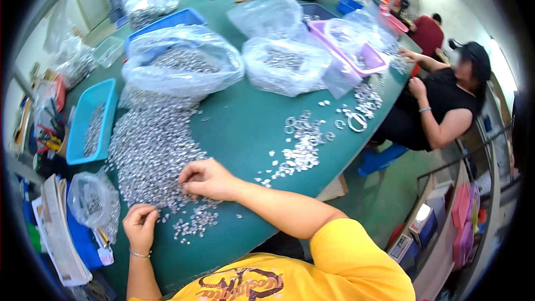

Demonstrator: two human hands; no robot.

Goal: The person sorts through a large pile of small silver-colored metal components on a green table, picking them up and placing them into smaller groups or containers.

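A wide heap of small silver metal pieces spreads over the green table in front of me. My right hand is at the heap's right edge, fingers curled and closed toward the pieces; anything in the fingertips is too small to make out. Lower left, my left hand rests by the near edge of the heap, with thumb and fingers drawn together. Whatever it may pinch is hidden. Between and below the hands lies a smaller loose group of metal pieces.
Clear plastic bags of metal pieces stand behind the heap. A turquoise bin sits at left, a purple tray at the far right. Bright scraps and rings lie right of my forearm. A co-worker in black sits at the right edge.
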